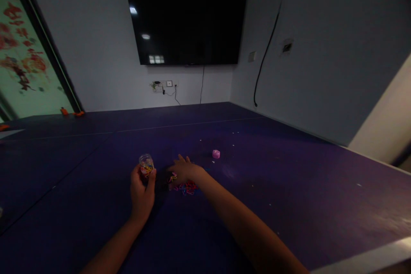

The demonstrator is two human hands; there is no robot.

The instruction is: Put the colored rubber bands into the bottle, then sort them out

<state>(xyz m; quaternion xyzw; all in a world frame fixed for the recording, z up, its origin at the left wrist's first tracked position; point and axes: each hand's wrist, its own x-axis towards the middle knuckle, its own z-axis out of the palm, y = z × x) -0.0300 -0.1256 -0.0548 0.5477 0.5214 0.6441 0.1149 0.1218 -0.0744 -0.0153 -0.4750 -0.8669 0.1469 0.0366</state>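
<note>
A small clear jar (146, 160) with some colourful loop-shaped pieces inside is held tilted in my left hand (143, 190), its fingers and thumb wrapped round it. To the right of the jar, my right hand (184, 170) reaches across low over the surface. Its last fingers stick out, while a few yellow and pink pieces (173, 177) show at the underside by the finger and thumb, seemingly pinched there. Directly below lies a loose pile of red, blue and pink small loops (188, 188); whether they are clips or bands is too small to tell.
A small pink object (216, 154), perhaps a lid, lies beyond my right hand on the dark purple surface (289, 188). White specks are scattered around it. Orange things (64, 111) sit at the far left. A large television (189, 21) hangs on the wall, with sockets and cables below.
</note>
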